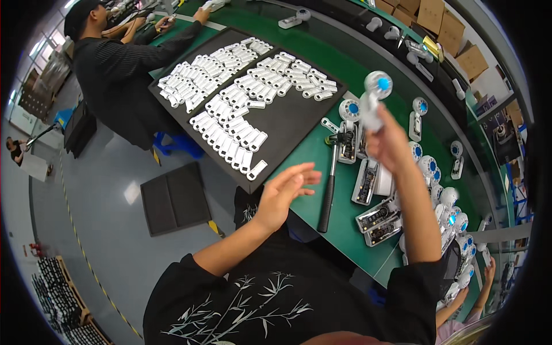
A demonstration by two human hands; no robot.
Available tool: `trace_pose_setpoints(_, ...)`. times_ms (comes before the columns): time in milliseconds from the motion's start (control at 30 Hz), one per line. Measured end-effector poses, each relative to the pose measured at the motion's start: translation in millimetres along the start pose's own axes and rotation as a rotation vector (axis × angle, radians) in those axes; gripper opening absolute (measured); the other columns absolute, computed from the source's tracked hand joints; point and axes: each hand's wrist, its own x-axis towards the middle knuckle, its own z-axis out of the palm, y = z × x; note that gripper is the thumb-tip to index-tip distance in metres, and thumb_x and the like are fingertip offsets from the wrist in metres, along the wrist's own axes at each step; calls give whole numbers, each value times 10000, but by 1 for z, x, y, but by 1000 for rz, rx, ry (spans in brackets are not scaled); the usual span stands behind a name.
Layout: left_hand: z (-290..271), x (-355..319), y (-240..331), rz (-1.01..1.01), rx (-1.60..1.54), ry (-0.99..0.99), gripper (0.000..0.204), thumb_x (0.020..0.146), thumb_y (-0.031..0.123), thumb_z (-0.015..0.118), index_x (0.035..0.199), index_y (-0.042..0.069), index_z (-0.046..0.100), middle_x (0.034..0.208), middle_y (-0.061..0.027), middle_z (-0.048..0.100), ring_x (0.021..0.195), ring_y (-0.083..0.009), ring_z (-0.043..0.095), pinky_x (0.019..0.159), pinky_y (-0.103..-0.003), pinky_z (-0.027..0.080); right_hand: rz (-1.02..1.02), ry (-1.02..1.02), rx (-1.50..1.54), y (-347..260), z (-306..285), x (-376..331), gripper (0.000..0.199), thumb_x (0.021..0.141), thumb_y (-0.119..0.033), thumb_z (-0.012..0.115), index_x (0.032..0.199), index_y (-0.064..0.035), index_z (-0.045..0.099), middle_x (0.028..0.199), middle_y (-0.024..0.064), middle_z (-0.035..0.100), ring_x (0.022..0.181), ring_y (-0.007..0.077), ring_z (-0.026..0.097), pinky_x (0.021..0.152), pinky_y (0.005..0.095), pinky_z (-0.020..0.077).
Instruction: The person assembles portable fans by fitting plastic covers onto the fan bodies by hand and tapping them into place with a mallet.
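Raised over the green bench, my right hand grips a white handheld fan with a round head and bright blue centre; it is slightly blurred. My left hand is empty, fingers spread, by the near corner of a black foam tray. Rows of small white casing parts lie on that tray. Between my hands lies a hammer with a black handle. Below my right hand are opened fan bodies with their inner parts showing. A loose white part rests near the hammer head.
Many assembled fans crowd the bench at the right, where another person's hands reach in. A co-worker in dark clothes works at the far left. Another black tray lies on the floor. Cardboard boxes stand at the back right.
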Motion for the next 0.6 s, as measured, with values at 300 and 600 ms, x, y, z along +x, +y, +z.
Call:
trace_pose_setpoints(300, 10, -10, 146, 1002, -25, -455, 121, 879, 45, 577, 923, -55, 629, 897, -212, 668, 776, -366, 648, 651, -488, 572, -30, -12, -554, 32, 39, 10, 356, 920, -323, 587, 1114, -25, 565, 713, 26, 559, 562, 114, 504, 499, 246, 395)
trace_pose_setpoints(600, -32, 11, 169, 1102, 237, -353, 255, 913, 84, 522, 1132, -47, 510, 891, -202, 660, 750, -325, 639, 647, -418, 558, -860, 266, -1731, 33, 12, 47, 333, 860, -270, 643, 1087, -27, 614, 979, 169, 647, 896, 351, 589, 774, 422, 467)
